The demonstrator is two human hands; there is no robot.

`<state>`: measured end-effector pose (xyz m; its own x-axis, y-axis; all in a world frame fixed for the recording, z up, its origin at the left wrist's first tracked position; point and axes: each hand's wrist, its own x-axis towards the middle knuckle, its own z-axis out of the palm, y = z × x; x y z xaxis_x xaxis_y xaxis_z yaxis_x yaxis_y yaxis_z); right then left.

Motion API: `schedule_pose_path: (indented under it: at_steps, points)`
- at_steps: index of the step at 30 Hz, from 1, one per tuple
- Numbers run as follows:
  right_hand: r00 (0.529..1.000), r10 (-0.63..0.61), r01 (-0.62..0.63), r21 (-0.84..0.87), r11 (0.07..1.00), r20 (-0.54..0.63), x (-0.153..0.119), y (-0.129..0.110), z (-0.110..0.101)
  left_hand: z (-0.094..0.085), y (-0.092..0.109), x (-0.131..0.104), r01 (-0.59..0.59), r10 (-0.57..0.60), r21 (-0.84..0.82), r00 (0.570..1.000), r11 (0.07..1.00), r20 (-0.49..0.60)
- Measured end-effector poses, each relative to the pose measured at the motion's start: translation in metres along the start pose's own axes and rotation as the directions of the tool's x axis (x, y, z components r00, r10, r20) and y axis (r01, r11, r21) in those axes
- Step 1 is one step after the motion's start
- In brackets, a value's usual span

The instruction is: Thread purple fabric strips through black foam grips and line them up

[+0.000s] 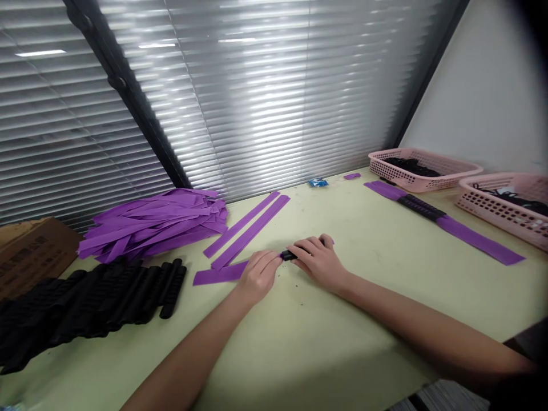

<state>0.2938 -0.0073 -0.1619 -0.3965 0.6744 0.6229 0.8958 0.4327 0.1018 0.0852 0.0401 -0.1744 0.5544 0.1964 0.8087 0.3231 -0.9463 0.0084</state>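
Observation:
My left hand (259, 275) is closed on a purple strap (218, 275), whose flat tail lies on the table to its left. Wrapped in my right hand (319, 261) is a black ribbed sleeve (289, 255); its left end shows between my two hands, and the strap meets it there. A small purple tip pokes out just past my right fingers. Most of the sleeve is hidden under that hand. Two loose purple strips (252, 231) lie behind my left hand. Over at the right rests a purple strap with a black sleeve (422, 206) around its middle.
A heap of purple strips (158, 222) lies at the back left, with a pile of black sleeves (98, 302) in front and a cardboard box (38, 251) beside it. Two pink baskets (423, 184) with black items stand at the right. A blue packet (317, 182) sits near the blinds.

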Motion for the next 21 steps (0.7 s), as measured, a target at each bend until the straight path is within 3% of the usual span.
schedule_pose_path:
  at_steps: [11,16,21]
  points:
    - [1.000,0.017,-0.017,0.027,0.999,0.025,-0.0013,-0.0007,0.0020,-0.0008,0.0016,-0.0001,-0.018,0.018,0.017,1.000,1.000,0.008]
    - [0.998,0.045,-0.046,0.038,0.998,0.034,-0.0018,-0.0002,0.0055,0.0011,-0.0005,-0.0019,0.020,-0.019,-0.032,1.000,0.999,0.019]
    - [1.000,-0.004,0.003,0.033,0.999,0.007,-0.0010,0.0041,0.0022,0.0011,-0.0012,-0.0006,0.069,-0.066,-0.086,0.997,0.994,0.039]
